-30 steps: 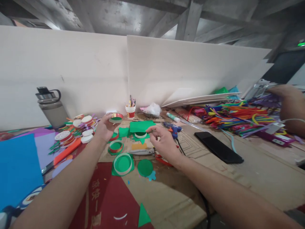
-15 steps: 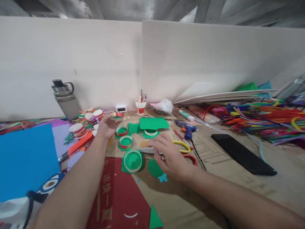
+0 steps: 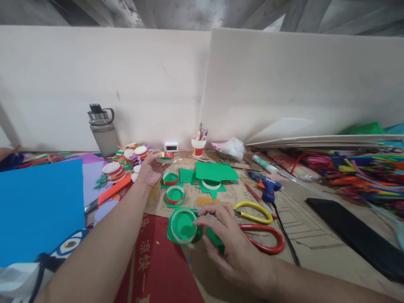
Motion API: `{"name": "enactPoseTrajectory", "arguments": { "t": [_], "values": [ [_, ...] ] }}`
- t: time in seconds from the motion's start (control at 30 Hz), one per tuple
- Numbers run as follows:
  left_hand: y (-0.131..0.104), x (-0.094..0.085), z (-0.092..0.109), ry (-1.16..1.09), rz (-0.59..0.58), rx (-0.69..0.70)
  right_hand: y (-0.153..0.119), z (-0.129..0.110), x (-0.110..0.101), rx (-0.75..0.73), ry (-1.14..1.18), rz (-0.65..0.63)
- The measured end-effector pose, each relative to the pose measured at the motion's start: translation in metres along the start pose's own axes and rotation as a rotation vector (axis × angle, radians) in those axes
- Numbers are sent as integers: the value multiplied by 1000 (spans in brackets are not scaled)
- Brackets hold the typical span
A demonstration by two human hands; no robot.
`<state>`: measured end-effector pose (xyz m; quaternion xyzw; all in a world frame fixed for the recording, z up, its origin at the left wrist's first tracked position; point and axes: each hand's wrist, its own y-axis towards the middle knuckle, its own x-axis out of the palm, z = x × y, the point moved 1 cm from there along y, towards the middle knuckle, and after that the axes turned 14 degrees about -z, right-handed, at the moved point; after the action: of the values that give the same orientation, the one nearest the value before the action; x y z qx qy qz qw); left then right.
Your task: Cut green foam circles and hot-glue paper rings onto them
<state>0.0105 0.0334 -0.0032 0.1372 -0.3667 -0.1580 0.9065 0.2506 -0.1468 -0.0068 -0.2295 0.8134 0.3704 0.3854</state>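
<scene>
Lying just below frame centre, the green foam disc (image 3: 215, 240) is being pinched by the right hand (image 3: 232, 244) beside the white-rimmed ring (image 3: 183, 225), while a red-banded ring (image 3: 165, 158), gripped loosely by the left hand (image 3: 150, 170) above it, is risking being dropped.

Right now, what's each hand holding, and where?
Left hand: small ring, pinched at its near rim. Right hand: on a green disc; grip unclear.

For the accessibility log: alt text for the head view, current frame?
The right hand grips a green paper piece beside a white ring on green paper; the left hand holds a small red-banded green ring above a cluttered cardboard-covered table.
</scene>
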Motion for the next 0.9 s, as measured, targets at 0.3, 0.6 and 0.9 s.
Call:
{"name": "enactPoseTrajectory", "arguments": {
  "t": [0.3,0.6,0.9],
  "values": [
    [-1,3,-4,131,-53,-24,3,9,3,26,56,59],
    [-2,7,-8,180,-10,-27,8,13,1,45,53,149],
    [0,4,-10,178,28,-9,6,17,-2,97,28,194]
  ]
}}
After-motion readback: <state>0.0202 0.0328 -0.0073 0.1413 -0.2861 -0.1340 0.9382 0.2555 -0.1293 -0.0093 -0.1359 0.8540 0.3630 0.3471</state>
